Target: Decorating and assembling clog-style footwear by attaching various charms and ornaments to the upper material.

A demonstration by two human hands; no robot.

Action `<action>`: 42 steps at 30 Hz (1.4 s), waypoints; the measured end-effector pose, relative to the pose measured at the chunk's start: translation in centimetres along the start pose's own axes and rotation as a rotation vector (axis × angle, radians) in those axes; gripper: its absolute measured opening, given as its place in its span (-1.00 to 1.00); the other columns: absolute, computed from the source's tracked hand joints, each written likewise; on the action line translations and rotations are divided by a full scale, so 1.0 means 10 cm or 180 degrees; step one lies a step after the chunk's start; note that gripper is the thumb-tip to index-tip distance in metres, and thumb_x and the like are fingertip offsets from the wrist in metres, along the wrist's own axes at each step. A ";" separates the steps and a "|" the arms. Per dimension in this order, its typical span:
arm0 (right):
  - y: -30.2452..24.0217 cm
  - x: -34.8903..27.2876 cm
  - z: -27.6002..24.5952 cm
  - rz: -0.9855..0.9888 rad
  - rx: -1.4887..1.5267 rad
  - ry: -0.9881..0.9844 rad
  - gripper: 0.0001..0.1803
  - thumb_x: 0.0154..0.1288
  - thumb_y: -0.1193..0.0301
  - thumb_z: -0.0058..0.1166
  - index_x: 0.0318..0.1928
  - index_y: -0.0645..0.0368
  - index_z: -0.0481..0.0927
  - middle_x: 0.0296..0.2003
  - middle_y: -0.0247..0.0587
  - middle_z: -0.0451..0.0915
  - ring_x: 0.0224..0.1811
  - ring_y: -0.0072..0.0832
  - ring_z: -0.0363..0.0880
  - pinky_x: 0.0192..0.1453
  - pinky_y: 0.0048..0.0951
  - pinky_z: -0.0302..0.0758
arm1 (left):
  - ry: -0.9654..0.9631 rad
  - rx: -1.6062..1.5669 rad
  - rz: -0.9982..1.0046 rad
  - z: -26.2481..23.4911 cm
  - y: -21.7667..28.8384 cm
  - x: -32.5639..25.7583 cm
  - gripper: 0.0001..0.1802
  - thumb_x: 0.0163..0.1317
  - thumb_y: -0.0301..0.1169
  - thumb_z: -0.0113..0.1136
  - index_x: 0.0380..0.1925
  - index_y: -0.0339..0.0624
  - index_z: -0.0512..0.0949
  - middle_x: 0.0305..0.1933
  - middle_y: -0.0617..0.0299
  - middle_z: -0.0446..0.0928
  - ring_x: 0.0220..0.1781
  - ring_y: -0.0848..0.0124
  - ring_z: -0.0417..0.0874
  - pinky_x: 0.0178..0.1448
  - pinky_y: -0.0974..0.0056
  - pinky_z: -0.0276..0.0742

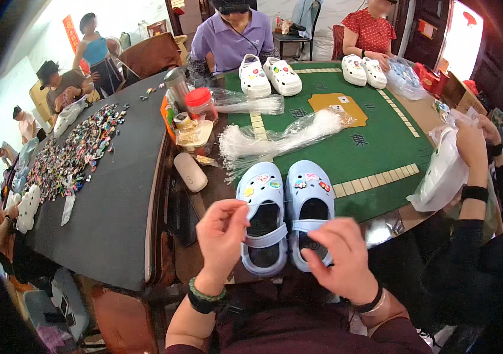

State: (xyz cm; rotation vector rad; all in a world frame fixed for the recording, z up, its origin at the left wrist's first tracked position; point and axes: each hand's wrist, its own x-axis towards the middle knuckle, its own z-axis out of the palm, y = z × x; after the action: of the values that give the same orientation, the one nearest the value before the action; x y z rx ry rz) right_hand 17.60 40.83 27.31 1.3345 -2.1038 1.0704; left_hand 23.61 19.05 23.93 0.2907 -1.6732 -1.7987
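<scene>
A pair of light-blue clogs stands side by side at the table edge before me: the left clog (264,236) and the right clog (310,194), both with colourful charms on their toes. My left hand (222,236) is closed in a pinch beside the left clog's opening. From its fingertips a thin pale strand (269,205) appears to run across toward the right clog. My right hand (346,256) hovers at the right clog's heel, thumb and fingers apart, with nothing seen in it. Beyond the toes lies a bundle of white plastic ties (287,138).
A glasses case (191,172), a red-lidded jar (201,105) and a steel flask (178,87) stand left of the clogs. White clogs (284,76) sit across the green mat (298,159). Another person's hands (469,141) hold a bagged shoe at right. Charms (80,141) heap the black table.
</scene>
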 end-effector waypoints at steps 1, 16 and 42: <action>0.00 0.11 -0.04 -0.0133 -0.0122 0.0023 -0.56 0.07 0.45 0.39 -0.02 0.23 0.57 -0.09 -0.05 0.54 -0.01 -0.05 0.54 0.11 -0.09 0.50 | -0.0058 0.0013 -0.0017 0.03 -0.01 -0.03 -0.92 0.39 -0.54 0.24 -0.16 -0.30 0.62 -0.42 0.31 0.60 -0.53 0.67 0.48 -0.46 0.54 0.35; 0.39 0.14 0.33 0.0475 0.0187 -0.0313 -0.92 0.27 0.49 0.24 -0.31 0.23 0.61 -0.44 -0.10 0.61 -0.41 -0.11 0.62 -0.33 -0.20 0.51 | -0.0676 0.2062 0.1107 0.38 -0.14 -0.14 -0.90 0.35 -0.46 0.22 -0.18 -0.20 0.53 -0.44 -0.02 0.62 -0.40 0.05 0.71 -0.33 0.15 0.60; 1.83 0.45 0.56 0.1787 0.1337 -0.1586 -0.12 0.39 -0.05 0.16 0.47 0.27 0.19 0.39 0.22 0.31 0.44 -0.11 0.31 0.49 -0.25 0.26 | -0.0318 0.2046 0.1660 0.10 -0.34 -0.31 -0.90 0.40 -0.56 0.09 -0.12 -0.24 0.46 -0.55 0.12 0.53 -0.58 0.25 0.65 -0.46 0.22 0.52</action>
State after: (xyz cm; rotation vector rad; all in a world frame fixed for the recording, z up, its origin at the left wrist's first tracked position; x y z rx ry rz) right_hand -0.49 38.25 20.07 1.3207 -2.8498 1.6064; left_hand 24.31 21.61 20.01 0.0217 -2.1239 -0.8846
